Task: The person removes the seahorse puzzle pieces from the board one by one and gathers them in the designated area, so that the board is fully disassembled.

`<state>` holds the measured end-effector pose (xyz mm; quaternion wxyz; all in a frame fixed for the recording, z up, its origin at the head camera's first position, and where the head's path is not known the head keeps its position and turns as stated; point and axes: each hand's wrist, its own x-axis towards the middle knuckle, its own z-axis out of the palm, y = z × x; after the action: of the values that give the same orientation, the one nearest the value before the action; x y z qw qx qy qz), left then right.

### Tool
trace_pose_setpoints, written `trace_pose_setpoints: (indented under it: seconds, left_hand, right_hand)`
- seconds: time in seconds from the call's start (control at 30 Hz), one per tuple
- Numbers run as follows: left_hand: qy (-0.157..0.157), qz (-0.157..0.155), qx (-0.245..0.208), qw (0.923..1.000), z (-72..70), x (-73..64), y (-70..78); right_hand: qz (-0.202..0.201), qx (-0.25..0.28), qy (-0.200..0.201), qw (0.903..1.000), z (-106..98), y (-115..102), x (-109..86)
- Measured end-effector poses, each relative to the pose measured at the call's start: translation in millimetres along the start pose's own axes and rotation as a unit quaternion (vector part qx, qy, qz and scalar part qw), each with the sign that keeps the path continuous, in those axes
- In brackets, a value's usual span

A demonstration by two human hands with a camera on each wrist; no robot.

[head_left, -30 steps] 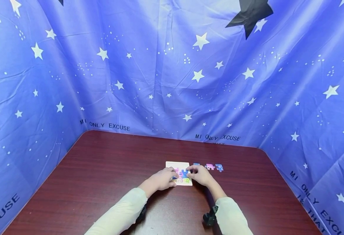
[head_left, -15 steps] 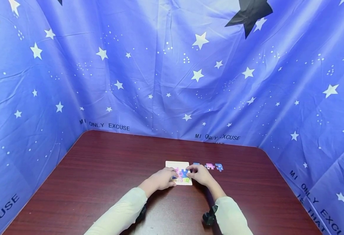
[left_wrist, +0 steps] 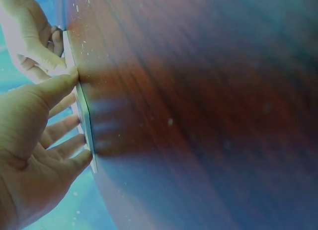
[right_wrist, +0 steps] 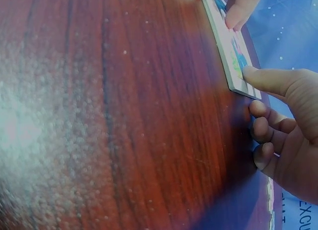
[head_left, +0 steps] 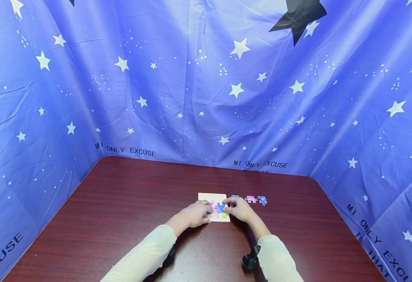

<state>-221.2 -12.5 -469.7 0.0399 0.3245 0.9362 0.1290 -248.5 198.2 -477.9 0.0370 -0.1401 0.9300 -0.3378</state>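
Note:
A square puzzle board (head_left: 213, 196) with a pale border lies flat on the table. Pink, blue and green jigsaw pieces sit in its middle. My left hand (head_left: 193, 214) rests on the board's left side, thumb at the near edge and fingers spread across the surface. At the right edge my right hand (head_left: 240, 209) has thumb and index finger on a blue puzzle piece (head_left: 221, 206). In the right wrist view the right thumb (right_wrist: 271, 81) presses on the board's face, while the other fingers curl beside it over the table. The hands partly cover the pieces.
Behind the right hand lie loose puzzle pieces: a partly covered blue one (head_left: 234, 196), a pink one (head_left: 251, 199) and another blue one (head_left: 262, 200). The dark red wooden table (head_left: 139, 188) is enclosed by a blue star-patterned cloth (head_left: 177, 98).
Both hands stay in nearly the same place on the board. The whole head view shifts very slightly; the loose pieces have not moved.

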Motion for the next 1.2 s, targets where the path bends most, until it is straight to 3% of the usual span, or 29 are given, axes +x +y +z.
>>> trace_pose_setpoints:
  seconds: [0.4,0.8,1.2]
  left_hand:
    - [-0.002,-0.006,0.0,1.0,-0.4,1.2,0.0]
    - [0.004,0.001,0.005,1.0,1.7,2.4,0.2]
    - [0.009,0.009,0.012,0.9998,2.2,2.6,0.0]
  right_hand:
    - [-0.012,0.011,0.009,0.9998,-1.0,-1.5,0.4]
    - [0.023,0.04,0.018,0.9988,3.0,-4.7,1.3]
    - [0.025,0.05,0.027,0.9981,6.4,-6.1,1.3]
